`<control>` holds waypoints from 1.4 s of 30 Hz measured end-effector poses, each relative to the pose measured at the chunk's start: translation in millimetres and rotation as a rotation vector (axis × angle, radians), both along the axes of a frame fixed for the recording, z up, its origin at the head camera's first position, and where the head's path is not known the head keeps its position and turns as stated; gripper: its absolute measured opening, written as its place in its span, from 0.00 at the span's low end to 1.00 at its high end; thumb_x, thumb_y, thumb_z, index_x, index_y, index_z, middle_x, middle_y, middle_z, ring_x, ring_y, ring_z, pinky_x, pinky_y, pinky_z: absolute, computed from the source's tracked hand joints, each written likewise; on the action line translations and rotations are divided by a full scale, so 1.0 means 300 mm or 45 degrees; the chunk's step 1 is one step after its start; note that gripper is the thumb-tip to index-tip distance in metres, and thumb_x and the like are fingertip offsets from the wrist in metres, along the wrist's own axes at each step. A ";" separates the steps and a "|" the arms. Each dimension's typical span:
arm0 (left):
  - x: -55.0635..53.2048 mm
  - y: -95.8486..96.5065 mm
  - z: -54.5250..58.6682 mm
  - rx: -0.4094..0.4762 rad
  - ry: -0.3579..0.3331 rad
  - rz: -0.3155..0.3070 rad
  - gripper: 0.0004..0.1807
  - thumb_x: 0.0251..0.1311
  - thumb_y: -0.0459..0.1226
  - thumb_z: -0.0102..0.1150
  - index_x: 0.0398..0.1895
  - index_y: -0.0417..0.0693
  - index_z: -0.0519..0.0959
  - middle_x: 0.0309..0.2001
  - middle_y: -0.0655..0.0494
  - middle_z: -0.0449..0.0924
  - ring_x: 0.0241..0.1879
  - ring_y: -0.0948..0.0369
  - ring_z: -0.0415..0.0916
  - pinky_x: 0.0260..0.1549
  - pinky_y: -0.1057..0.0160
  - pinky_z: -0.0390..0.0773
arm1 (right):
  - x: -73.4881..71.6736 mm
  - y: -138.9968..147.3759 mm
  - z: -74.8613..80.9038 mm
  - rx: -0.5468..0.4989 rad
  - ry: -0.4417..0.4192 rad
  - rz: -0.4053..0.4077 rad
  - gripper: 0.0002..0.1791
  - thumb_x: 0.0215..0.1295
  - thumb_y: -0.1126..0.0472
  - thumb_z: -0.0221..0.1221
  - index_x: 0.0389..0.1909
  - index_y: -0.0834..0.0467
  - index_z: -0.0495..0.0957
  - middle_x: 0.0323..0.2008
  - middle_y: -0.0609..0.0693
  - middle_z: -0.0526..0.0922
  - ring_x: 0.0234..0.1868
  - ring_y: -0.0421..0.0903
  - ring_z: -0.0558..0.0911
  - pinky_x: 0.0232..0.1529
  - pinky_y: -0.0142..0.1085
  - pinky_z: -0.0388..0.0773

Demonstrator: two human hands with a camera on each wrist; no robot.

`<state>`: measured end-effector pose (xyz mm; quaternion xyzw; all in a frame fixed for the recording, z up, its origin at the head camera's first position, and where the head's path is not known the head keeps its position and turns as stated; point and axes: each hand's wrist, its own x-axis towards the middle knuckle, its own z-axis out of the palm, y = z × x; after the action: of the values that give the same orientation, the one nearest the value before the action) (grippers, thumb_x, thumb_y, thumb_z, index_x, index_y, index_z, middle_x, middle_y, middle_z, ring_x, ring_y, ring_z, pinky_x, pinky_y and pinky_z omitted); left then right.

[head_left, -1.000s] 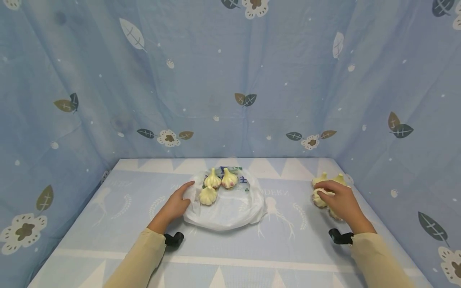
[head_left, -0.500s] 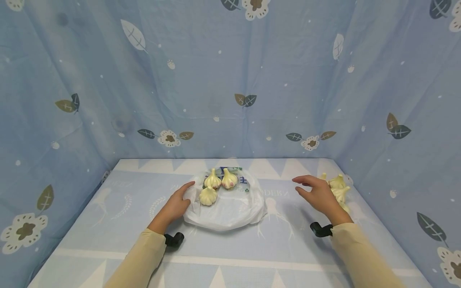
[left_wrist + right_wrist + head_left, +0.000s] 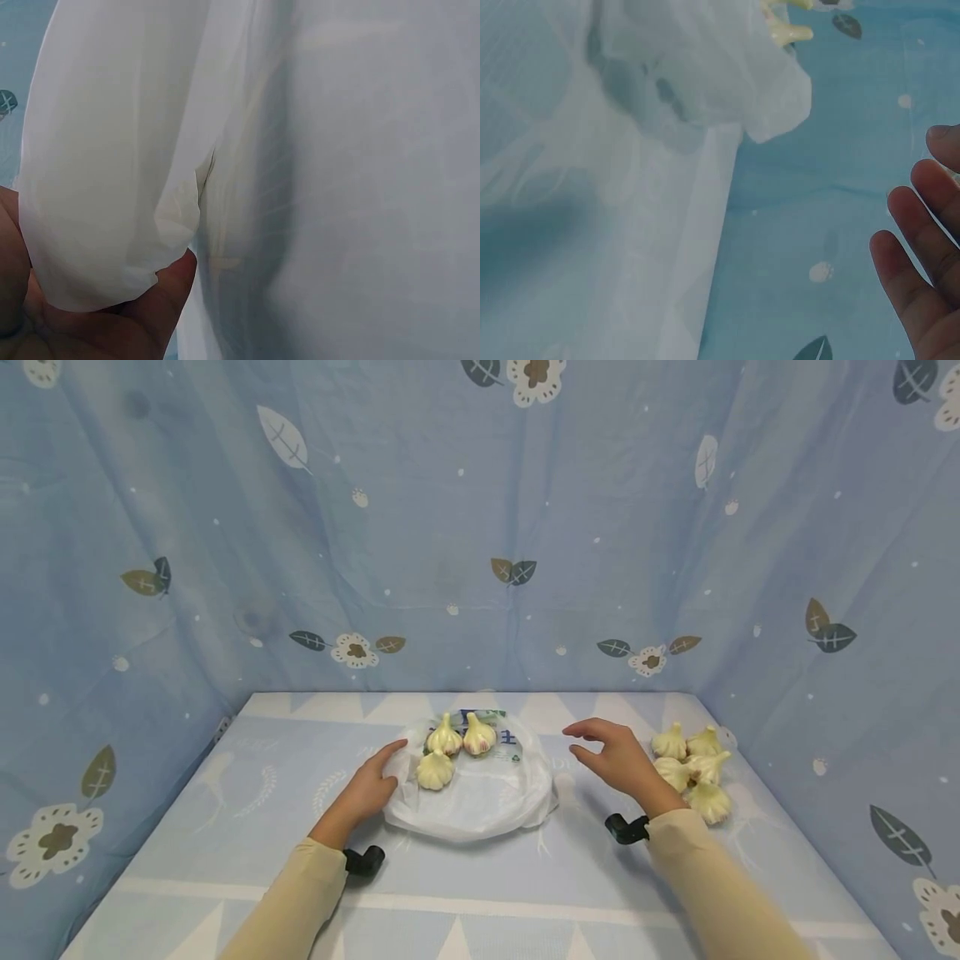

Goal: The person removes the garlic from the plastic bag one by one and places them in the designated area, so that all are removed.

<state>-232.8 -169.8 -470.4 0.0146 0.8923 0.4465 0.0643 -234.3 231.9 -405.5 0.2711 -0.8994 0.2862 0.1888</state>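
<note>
A white plastic bag lies spread in the middle of the table, its mouth rolled open. Three garlic bulbs sit inside it, toward the back left. At the bag's left side my left hand holds the rim; the left wrist view has the thin film running between thumb and fingers. My right hand hovers just right of the bag, thumb and fingers apart, no garlic showing between them. Its fingers spread beside the bag in the right wrist view.
To the right, behind my right wrist, several garlic bulbs stand in a cluster near the table's right edge. Blue patterned curtain surrounds the back and sides of the table.
My right hand has left the garlic cluster and moved left toward the bag, uncovering the bulbs. The left hand and the three bulbs in the bag stay where they were.
</note>
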 end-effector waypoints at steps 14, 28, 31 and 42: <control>0.001 0.009 0.011 -0.005 -0.012 0.017 0.39 0.61 0.25 0.39 0.76 0.59 0.53 0.77 0.42 0.47 0.76 0.41 0.42 0.70 0.36 0.48 | -0.071 -0.136 0.036 -0.014 -0.159 0.092 0.14 0.62 0.62 0.63 0.49 0.56 0.83 0.48 0.49 0.85 0.49 0.49 0.84 0.52 0.44 0.81; 0.007 0.013 0.015 0.009 0.015 0.010 0.40 0.59 0.24 0.39 0.76 0.60 0.54 0.77 0.43 0.47 0.76 0.42 0.42 0.70 0.36 0.49 | -0.121 -0.255 0.047 0.044 -0.244 0.131 0.13 0.64 0.59 0.61 0.49 0.56 0.82 0.47 0.49 0.85 0.47 0.47 0.84 0.51 0.41 0.81; 0.009 0.013 0.014 0.011 0.016 0.014 0.40 0.59 0.24 0.39 0.76 0.60 0.54 0.77 0.42 0.47 0.76 0.42 0.42 0.70 0.36 0.49 | -0.128 -0.287 0.045 0.032 -0.248 0.148 0.13 0.64 0.60 0.61 0.48 0.57 0.83 0.46 0.49 0.86 0.46 0.46 0.84 0.51 0.41 0.81; 0.012 0.014 0.011 0.008 0.028 0.005 0.40 0.59 0.24 0.39 0.75 0.60 0.54 0.77 0.42 0.48 0.76 0.42 0.43 0.70 0.36 0.50 | -0.147 -0.393 0.031 -0.021 -0.353 0.180 0.13 0.64 0.59 0.61 0.49 0.56 0.82 0.46 0.48 0.86 0.46 0.45 0.84 0.50 0.38 0.81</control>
<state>-229.2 -165.7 -467.1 0.0180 0.8915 0.4494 0.0535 -278.5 114.0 -396.2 0.2900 -0.8931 0.3409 0.0446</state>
